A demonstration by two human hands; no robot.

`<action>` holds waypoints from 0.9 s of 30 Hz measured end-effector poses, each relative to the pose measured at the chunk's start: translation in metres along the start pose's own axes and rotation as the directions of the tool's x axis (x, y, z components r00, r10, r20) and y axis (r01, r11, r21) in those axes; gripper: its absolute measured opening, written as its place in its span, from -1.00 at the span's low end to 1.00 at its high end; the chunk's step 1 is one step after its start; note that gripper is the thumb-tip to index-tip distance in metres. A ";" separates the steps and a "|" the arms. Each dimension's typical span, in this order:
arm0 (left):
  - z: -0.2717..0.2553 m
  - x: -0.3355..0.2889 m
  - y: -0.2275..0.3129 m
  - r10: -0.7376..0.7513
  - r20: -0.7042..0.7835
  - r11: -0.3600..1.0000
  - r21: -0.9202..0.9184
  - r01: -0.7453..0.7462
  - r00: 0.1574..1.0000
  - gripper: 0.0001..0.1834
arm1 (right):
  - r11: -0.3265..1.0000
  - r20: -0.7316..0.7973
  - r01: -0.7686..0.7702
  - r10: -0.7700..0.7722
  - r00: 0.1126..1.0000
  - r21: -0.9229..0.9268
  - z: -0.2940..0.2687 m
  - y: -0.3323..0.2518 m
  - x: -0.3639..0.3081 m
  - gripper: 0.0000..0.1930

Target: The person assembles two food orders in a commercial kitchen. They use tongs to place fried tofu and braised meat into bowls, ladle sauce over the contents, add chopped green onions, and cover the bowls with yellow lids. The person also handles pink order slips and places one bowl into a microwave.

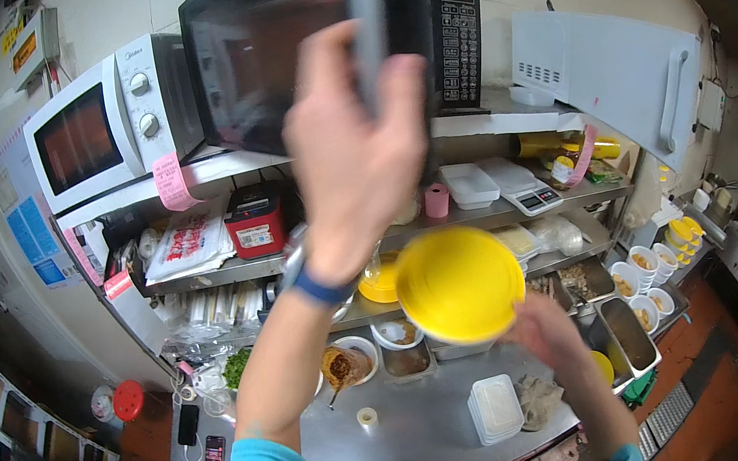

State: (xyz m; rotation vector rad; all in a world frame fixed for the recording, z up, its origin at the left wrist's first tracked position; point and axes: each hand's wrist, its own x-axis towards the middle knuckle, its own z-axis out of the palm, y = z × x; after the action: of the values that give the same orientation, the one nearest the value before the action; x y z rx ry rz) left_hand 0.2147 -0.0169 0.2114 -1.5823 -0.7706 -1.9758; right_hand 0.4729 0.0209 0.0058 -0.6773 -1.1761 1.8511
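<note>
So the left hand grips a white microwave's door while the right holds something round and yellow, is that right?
Not quite: in the head view, the left hand grips the door of the black microwave, not a white one. The right hand does hold something round and yellow.

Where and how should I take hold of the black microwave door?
I'd probably grip the silver upright strip on the black microwave door from the front, fingers on its left, thumb on its right: it is long, narrow and faces you. The left hand is at it, though blur hides the exact contact.
</note>
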 end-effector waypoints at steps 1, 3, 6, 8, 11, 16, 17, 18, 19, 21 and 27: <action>-0.024 -0.005 0.010 -0.110 -0.044 0.984 -0.147 0.103 0.993 -0.73 | 0.997 0.135 0.054 -0.061 0.989 0.053 0.015 -0.018 0.018 -0.59; -0.069 -0.006 0.026 -0.136 -0.224 0.986 -0.129 0.109 0.965 -0.67 | 0.977 0.346 0.154 -0.196 0.918 0.145 0.054 -0.055 0.067 -0.49; -0.117 -0.004 0.042 -0.361 -0.342 0.933 -0.133 0.336 0.867 -0.57 | 0.915 0.408 0.239 -0.363 0.838 0.325 0.125 -0.108 0.150 -0.55; -0.134 -0.003 0.043 -0.395 -0.373 0.911 -0.274 0.307 0.839 -0.52 | 0.884 0.344 0.307 -0.428 0.836 0.352 0.173 -0.139 0.208 -0.64; -0.149 -0.003 0.051 -0.459 -0.320 0.888 -0.128 0.442 0.829 -0.49 | 0.926 0.138 0.312 -0.344 0.929 0.210 0.232 -0.177 0.285 -0.65; -0.136 0.004 0.063 -0.545 0.094 0.786 -0.290 0.547 0.833 -0.79 | 0.798 0.094 0.262 -0.252 0.963 -0.543 0.262 -0.206 0.347 -0.74; -0.127 0.008 0.061 -0.510 0.145 0.807 -0.261 0.530 0.848 -0.81 | 0.709 0.141 0.314 -0.293 0.946 -0.632 0.256 -0.206 0.343 -0.77; -0.117 0.009 0.058 -0.485 0.201 0.820 -0.234 0.522 0.851 -0.83 | 0.655 0.170 0.403 -0.391 0.904 -0.639 0.247 -0.203 0.334 -0.75; -0.103 0.007 0.054 -0.471 0.249 0.808 -0.262 0.527 0.846 -0.87 | 0.562 0.250 0.532 -0.502 0.828 -0.633 0.228 -0.192 0.317 -0.72; -0.073 0.003 0.037 -0.421 0.342 0.857 -0.155 0.492 0.840 -0.82 | 0.103 0.532 0.828 -0.721 0.444 -0.551 0.175 -0.157 0.267 -0.70; 0.080 -0.010 -0.060 -0.127 0.320 0.962 0.270 0.038 0.939 -0.74 | 0.901 0.369 0.276 -0.144 0.918 -0.336 -0.013 0.059 0.072 -0.85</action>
State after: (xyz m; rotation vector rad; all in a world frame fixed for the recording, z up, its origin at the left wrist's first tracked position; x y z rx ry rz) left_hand 0.2314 0.0821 0.2071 -1.7669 -1.1963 -1.5934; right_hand 0.4251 0.0748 -0.0538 -0.4204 -1.7951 1.6007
